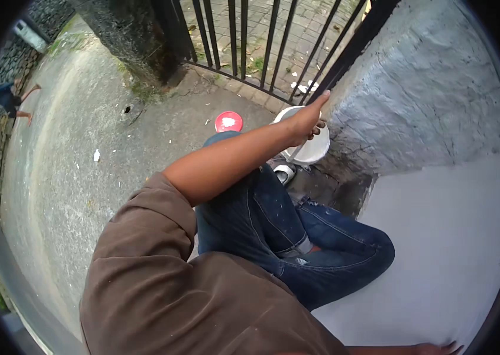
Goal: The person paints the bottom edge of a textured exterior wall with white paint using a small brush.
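Note:
My left arm reaches across my bent knees, and my left hand (pixel 308 125) is over a white bucket (pixel 319 148) in the corner by the gate. One digit points up toward the wall while the other fingers curl in. A thin pale stick or handle (pixel 295 154) shows below the hand at the bucket's rim; whether the fingers grip it is hidden. At the lower right edge my right hand (pixel 436 348) rests by the smooth white surface (pixel 439 236), partly cut off, its fingers stretched apart. Nothing shows in it.
A red round lid (pixel 228 122) with white paint on it lies beyond my knee. A black barred gate (pixel 256 47) and a rough grey-white wall (pixel 415 89) bound the corner. A stone pillar (pixel 125 41) stands further left. Across the concrete ground (pixel 84 195), a person (pixel 7 99) is far off.

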{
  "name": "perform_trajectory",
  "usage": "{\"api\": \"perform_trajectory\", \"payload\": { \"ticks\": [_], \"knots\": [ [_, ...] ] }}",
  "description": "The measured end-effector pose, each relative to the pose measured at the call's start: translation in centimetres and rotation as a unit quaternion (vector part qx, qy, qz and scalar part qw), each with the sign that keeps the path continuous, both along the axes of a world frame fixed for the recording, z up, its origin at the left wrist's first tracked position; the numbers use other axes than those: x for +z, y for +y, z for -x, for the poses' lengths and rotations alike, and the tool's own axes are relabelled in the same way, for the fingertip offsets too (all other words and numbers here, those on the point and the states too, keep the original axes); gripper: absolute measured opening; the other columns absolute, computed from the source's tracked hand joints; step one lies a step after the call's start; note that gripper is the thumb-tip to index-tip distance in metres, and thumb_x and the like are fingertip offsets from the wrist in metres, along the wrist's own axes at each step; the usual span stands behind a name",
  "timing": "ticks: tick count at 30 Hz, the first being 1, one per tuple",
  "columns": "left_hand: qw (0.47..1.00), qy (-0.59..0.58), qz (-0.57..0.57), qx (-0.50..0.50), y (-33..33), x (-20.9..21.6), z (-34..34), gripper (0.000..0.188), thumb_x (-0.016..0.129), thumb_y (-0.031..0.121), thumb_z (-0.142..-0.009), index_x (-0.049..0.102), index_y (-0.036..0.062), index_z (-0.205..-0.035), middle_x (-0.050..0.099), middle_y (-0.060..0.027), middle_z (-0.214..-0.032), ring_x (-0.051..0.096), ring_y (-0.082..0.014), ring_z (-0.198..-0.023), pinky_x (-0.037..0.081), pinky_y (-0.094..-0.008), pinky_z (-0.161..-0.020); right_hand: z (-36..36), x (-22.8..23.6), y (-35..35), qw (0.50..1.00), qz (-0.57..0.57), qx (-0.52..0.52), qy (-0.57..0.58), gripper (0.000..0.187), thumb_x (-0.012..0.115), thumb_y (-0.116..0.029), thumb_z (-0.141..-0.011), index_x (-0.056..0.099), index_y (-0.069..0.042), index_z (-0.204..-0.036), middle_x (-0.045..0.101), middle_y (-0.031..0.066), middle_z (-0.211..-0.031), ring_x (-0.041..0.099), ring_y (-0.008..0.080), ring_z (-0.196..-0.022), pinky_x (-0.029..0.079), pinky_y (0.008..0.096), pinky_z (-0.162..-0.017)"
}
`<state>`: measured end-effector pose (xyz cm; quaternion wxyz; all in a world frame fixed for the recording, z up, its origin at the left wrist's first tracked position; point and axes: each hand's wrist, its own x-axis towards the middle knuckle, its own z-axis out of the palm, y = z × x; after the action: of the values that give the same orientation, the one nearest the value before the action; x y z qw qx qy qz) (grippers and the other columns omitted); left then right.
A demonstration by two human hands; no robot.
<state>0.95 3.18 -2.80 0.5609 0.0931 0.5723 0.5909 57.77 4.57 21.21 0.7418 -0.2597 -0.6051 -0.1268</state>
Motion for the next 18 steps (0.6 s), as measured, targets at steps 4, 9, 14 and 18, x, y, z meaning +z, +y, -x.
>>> {"api": "perform_trajectory", "payload": {
  "ticks": [4,9,14,18],
  "knots": [
    [0.999,-0.007,0.012,-0.031,-0.3,0.9,-1.1,0.077,0.039,0.085,-0.094,0.063,0.0116,-0.097,0.054,0.0048,-0.079,0.043,-0.0104,-0.066,0.034,-0.029,-0.068,-2.5,0.5,0.7,0.99,0.05,0.013,-0.129,0.06,0.054,-0.053,-0.103,0.051,-0.013,-0.147,0.054,0.0209,-0.146,0.058,0.0454,-0.131,0.048,0.0697,-0.104],
    [0.997,0.019,-0.008,-0.069,-0.1,0.9,-2.4,0.083,0.033,0.086,-0.094,0.062,0.0093,-0.103,0.05,0.0058,-0.079,0.034,-0.0088,-0.062,0.03,-0.0267,-0.065,0.2,-3.6,3.0,0.938,0.042,-0.019,-0.345,0.043,0.042,-0.034,-0.112,0.053,-0.005,-0.142,0.055,0.0263,-0.141,0.064,0.0382,-0.118,0.055,0.0502,-0.099],
    [0.987,0.08,-0.046,-0.133,0.4,1.8,-4.1,0.092,0.023,0.091,-0.092,0.061,0.0077,-0.105,0.044,0.0054,-0.078,0.026,-0.0092,-0.063,0.025,-0.0261,-0.062,4.8,-7.2,5.4,0.959,0.184,0.116,-0.183,0.038,0.039,-0.012,-0.108,0.062,0.016,-0.122,0.068,0.0251,-0.113,0.065,0.03,-0.102,0.051,0.0423,-0.089],
    [0.98,0.112,-0.035,-0.161,-0.1,0.6,-4.0,0.099,0.014,0.092,-0.091,0.061,0.0061,-0.11,0.043,0.004,-0.08,0.026,-0.0108,-0.067,0.024,-0.0276,-0.063,18.7,-12.8,4.0,0.836,0.473,0.235,-0.147,0.03,0.057,-0.016,-0.104,0.069,0.006,-0.122,0.07,0.0139,-0.108,0.064,0.0193,-0.095,0.051,0.035,-0.085]
  ]
}}
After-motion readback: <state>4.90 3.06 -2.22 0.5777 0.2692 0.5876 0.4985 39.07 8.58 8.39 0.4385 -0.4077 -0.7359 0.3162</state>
